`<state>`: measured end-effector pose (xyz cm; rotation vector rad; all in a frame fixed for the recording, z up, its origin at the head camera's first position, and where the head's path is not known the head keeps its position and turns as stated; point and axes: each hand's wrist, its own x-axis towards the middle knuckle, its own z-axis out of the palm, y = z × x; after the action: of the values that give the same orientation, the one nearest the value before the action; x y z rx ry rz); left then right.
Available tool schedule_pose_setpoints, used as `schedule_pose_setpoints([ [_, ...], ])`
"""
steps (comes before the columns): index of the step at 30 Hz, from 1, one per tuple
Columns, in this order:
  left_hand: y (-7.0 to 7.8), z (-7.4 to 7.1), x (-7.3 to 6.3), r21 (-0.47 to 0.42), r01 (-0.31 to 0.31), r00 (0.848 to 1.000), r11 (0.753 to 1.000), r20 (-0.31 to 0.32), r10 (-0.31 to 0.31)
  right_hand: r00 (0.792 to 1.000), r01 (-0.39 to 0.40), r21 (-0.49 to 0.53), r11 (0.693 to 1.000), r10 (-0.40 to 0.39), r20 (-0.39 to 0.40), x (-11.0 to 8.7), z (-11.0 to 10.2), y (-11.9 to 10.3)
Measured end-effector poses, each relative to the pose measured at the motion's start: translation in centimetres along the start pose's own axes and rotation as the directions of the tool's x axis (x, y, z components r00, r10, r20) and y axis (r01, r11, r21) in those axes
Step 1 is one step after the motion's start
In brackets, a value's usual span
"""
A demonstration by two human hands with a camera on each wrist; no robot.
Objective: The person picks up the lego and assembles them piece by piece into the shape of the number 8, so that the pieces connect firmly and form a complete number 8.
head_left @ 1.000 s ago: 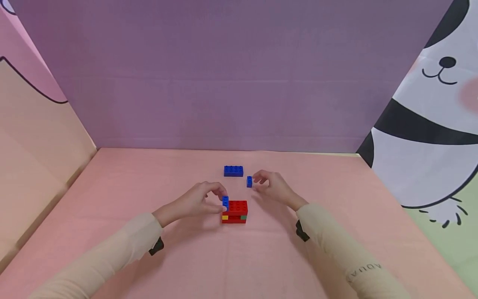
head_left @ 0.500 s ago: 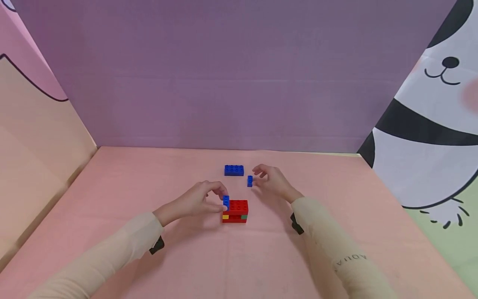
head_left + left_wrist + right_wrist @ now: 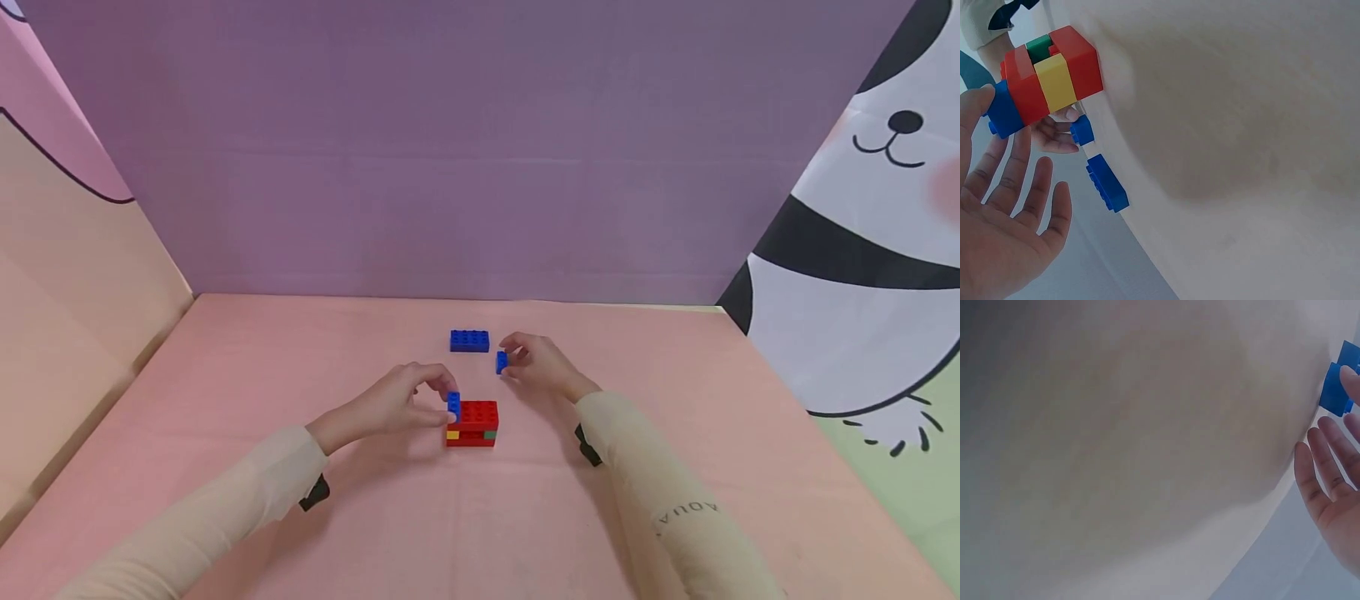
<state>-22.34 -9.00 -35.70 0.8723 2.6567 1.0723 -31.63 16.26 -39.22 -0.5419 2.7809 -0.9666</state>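
Note:
At the table's middle, my left hand (image 3: 397, 402) pinches a narrow blue toy brick (image 3: 453, 407) between thumb and index finger. That brick sits on the left end of a red stack (image 3: 478, 414), while the other fingers are spread apart in the left wrist view. Between the stack's red layers show a yellow brick (image 3: 1056, 82) and a green brick (image 3: 1039, 49), with a gap between them. Farther back, my right hand (image 3: 546, 365) has thumb and index finger at the two ends of a second narrow blue brick (image 3: 502, 362) on the table.
Behind the hands lies a wider blue brick (image 3: 469, 341) with several studs. The pink table (image 3: 390, 517) ends at a purple back wall (image 3: 465, 167); a beige panel stands at left, a panda print (image 3: 862, 333) at right.
My right hand has moved a little left, and its thumb and index finger have closed in on the second narrow blue brick. My left hand stays on its brick atop the stack.

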Motion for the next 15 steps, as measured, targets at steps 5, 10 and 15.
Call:
schedule_pose_setpoints([
  [5, 0.06, -0.16, -0.07, 0.004, -0.006, 1.000, 1.000, -0.006, 0.006, 1.000, -0.016, -0.033, 0.999, 0.016, 0.011, 0.44, 0.10, -0.26],
  [10, 0.09, -0.20, -0.01, -0.004, -0.008, 1.000, 1.000, -0.006, 0.008, 1.000, -0.024, -0.069, 0.997, 0.025, 0.010, 0.59, 0.17, -0.39],
  [15, -0.03, -0.06, 0.01, -0.013, -0.001, 1.000, 1.000, -0.006, 0.001, 1.000, -0.029, -0.070, 0.997, 0.029, 0.009, 0.48, 0.33, -0.48],
])
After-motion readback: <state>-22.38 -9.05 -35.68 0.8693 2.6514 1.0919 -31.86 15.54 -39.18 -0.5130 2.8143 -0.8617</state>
